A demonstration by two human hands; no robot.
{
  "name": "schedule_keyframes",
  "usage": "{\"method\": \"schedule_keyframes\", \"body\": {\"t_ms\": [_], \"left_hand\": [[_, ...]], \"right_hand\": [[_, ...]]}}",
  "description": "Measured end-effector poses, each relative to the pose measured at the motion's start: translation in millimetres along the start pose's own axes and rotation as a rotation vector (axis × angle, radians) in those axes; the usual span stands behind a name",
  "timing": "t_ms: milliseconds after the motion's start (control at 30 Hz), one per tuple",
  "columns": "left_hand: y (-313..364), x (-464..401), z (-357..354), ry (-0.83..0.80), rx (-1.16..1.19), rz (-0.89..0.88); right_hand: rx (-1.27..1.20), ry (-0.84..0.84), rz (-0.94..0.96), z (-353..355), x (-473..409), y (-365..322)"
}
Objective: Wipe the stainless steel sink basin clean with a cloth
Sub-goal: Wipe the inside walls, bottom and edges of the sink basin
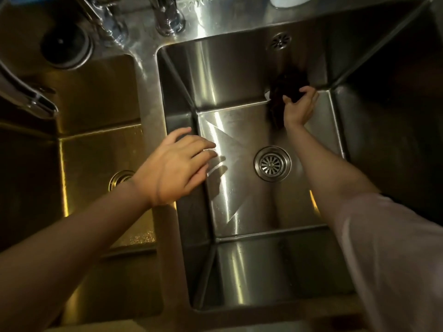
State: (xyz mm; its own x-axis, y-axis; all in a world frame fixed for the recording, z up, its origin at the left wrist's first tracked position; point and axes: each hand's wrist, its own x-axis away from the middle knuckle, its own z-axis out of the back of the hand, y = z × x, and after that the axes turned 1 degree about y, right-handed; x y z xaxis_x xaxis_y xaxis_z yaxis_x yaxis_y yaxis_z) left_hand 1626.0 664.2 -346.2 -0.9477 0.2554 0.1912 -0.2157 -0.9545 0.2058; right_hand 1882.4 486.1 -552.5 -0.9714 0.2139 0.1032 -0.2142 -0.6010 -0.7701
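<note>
The stainless steel sink basin fills the middle of the view, with a round drain strainer in its floor. My right hand reaches deep into the basin and grips a dark cloth pressed against the far wall near the back right corner. My left hand hovers over the basin's left rim with its fingers spread and relaxed, holding nothing. Part of the cloth is hidden behind my right hand.
A second, smaller basin lies to the left across a steel divider. Faucet bases stand on the back ledge, and a curved faucet spout juts in from the left. An overflow grille sits on the far wall.
</note>
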Motion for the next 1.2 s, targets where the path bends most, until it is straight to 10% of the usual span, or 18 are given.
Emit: {"method": "schedule_keyframes", "body": {"t_ms": [467, 1200], "left_hand": [[6, 1, 4, -0.011, -0.024, 0.045], [-1, -1, -1, 0.003, -0.066, -0.022]], "right_hand": [[-0.217, 0.192, 0.387, 104, 3, -91], [0.048, 0.081, 0.08, 34, -23, -5]]}}
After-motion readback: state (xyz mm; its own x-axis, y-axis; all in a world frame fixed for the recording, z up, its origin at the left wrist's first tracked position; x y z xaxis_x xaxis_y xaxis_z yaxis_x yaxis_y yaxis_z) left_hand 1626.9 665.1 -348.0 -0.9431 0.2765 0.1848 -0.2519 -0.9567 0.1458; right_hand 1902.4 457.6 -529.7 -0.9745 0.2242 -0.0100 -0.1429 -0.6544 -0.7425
